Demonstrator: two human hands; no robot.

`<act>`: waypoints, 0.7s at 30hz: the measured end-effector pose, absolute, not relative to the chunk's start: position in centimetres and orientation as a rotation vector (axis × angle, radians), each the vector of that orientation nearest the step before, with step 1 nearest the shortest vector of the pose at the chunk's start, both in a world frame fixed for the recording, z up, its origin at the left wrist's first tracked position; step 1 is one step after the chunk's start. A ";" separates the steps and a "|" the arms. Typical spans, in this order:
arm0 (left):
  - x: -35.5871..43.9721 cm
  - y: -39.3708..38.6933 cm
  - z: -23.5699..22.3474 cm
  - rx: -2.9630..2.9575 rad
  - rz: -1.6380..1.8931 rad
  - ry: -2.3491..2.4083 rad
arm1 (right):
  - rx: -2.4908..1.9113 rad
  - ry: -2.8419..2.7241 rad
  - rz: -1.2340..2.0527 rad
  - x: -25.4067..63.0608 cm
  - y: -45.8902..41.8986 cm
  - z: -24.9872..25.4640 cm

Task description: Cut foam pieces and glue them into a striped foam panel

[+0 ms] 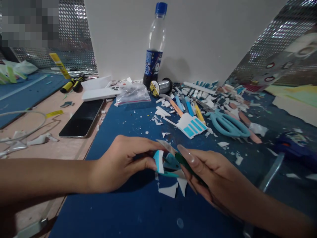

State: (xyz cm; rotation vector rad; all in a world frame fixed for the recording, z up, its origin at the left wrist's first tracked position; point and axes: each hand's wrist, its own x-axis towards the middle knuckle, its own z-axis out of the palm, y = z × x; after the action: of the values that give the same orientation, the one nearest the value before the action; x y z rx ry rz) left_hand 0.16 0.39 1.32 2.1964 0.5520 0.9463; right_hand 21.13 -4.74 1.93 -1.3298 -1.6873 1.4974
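Blue scissors (229, 124), cola bottle (155, 49), scraps (170, 191) below hands (123, 163)

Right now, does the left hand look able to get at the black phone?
Probably yes, once its fingers are free: the left hand is pinching a blue-and-white piece, but the black phone lies just beyond the forearm, with nothing seen in between.

Two hands met over a blue mat

The left hand (126, 162) pinched a small white-and-blue piece (159, 161); the right hand (213, 172) gripped a dark green tool (187, 164) just beside it. White scraps (168, 190) lay below and between the hands on the blue mat (111, 215). Beyond them were a striped cutout (192, 126), blue-handled scissors (229, 125), a spool (164, 87) and an upright bottle (154, 59). A dark-screened phone (82, 119) lay beyond the left forearm.
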 end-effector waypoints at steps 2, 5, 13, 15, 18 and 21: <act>0.2 0.4 1.3 2.199 0.939 0.552 | -1.321 -1.704 1.488 21.3 -4.8 1.9; 0.1 0.4 1.2 2.215 0.916 0.555 | -1.321 -1.772 1.460 21.4 -4.8 1.8; 0.1 0.5 0.9 2.227 0.935 0.493 | -1.277 -1.849 1.371 21.1 -4.5 1.9; 0.0 0.4 0.7 2.231 0.938 0.473 | -1.261 -1.883 1.324 21.2 -4.6 1.9; 0.0 0.3 0.5 2.215 0.924 0.462 | -1.231 -1.958 1.236 21.3 -4.8 1.9; 0.0 0.2 0.5 2.174 0.902 0.447 | -1.180 -1.992 1.185 21.2 -4.9 2.0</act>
State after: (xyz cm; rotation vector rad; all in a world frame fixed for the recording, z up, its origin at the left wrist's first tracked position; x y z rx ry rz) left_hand -0.03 0.24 0.54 2.1741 0.4469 0.9024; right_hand 21.25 -4.90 1.97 -1.1795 -1.9923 1.1854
